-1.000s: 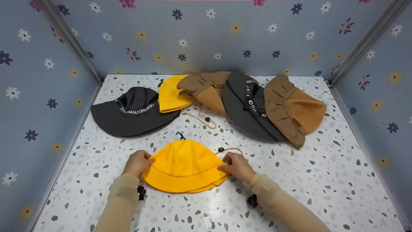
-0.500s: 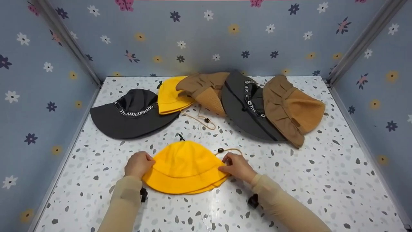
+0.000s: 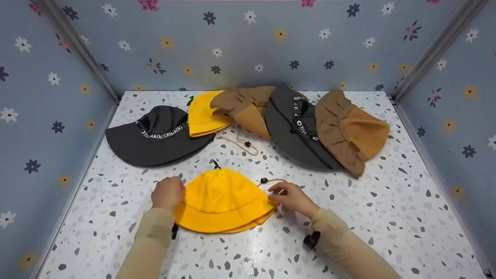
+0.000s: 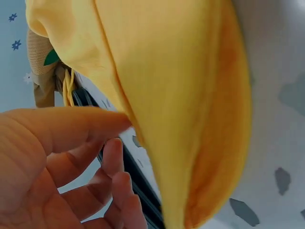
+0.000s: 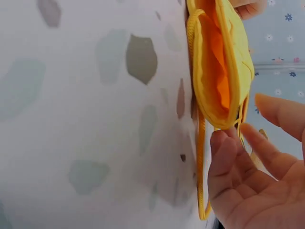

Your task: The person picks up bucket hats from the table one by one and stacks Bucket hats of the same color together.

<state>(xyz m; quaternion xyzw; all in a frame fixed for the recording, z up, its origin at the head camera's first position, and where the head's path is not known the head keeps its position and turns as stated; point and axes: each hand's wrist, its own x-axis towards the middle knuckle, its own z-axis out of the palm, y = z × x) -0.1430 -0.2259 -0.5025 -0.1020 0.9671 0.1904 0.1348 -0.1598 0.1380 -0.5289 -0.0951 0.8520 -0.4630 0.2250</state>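
**Head view: yellow hat being flattened, both hands at its sides**

Head view has the yellow hat [image 3: 223,201] laid flat near the front middle of the table [image 3: 387,217], with the left hand [image 3: 167,193] at its left edge and the right hand [image 3: 291,197] at its right edge. The hands are set well apart, one on each side of the hat. The step looks like flattening or squaring the hat up on the table, and it seems about midway. Nothing is lifted.

For the next move, a proper grip on both brim edges would probably be needed, and the cord [image 3: 271,180] poking out at the far right of the hat would need to be kept from snagging.

What the wrist views add: in the left wrist view the left hand's fingers [image 4: 71,126] are seen fairly straight, with a fingertip just touching the hat's side, not wrapped round it. In the right wrist view the right hand's fingers [image 5: 228,157] are loose and spread, touching the brim edge and cord loop [image 5: 200,157] without a clear pinch. Neither detail can be made out from the head view.

What only the head view gives: the other hats [image 3: 248,116] lined up along the far side, two dark, one yellow, two brown.
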